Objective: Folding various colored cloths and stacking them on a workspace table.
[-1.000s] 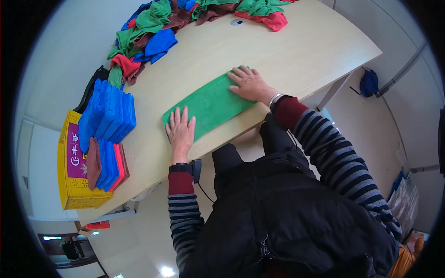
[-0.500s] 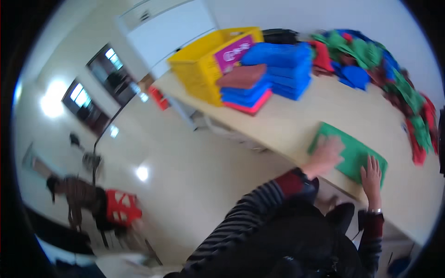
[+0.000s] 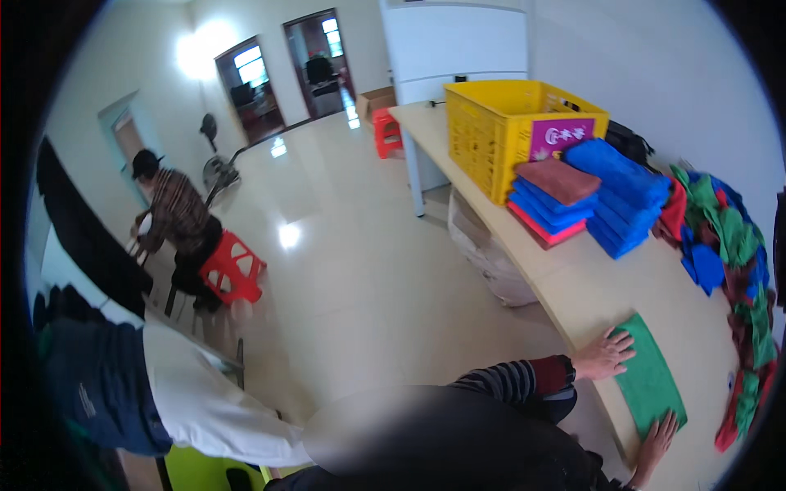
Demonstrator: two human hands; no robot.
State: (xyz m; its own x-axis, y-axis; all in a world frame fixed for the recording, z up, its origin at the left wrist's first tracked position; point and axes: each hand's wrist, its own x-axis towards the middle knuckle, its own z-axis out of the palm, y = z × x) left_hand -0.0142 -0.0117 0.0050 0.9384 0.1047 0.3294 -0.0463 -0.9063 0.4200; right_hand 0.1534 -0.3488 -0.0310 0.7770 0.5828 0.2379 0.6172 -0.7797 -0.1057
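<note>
A green folded cloth (image 3: 652, 380) lies flat near the front edge of the table. My left hand (image 3: 604, 356) rests on its far left end, fingers stretched out and apart. At the cloth's nearer end my right hand (image 3: 657, 438) lies with its fingers spread, partly on the cloth and its edge. Farther along the table stands a stack of folded blue cloths (image 3: 624, 204). Beside it is a smaller stack topped by a brown folded cloth (image 3: 558, 180), with blue and red ones beneath.
Behind the stacks stands a yellow plastic crate (image 3: 483, 139). Crumpled green, red, blue and brown cloths (image 3: 720, 213) lie along the wall side of the table (image 3: 557, 286). A person (image 3: 176, 209) sits on a red stool (image 3: 236, 266) to the left. Another person's white sleeve (image 3: 209, 401) is close by at lower left.
My view has swung to the left, so the table appears farther right. My left hand has shifted to the cloth's far end; the right remains at the near end.
</note>
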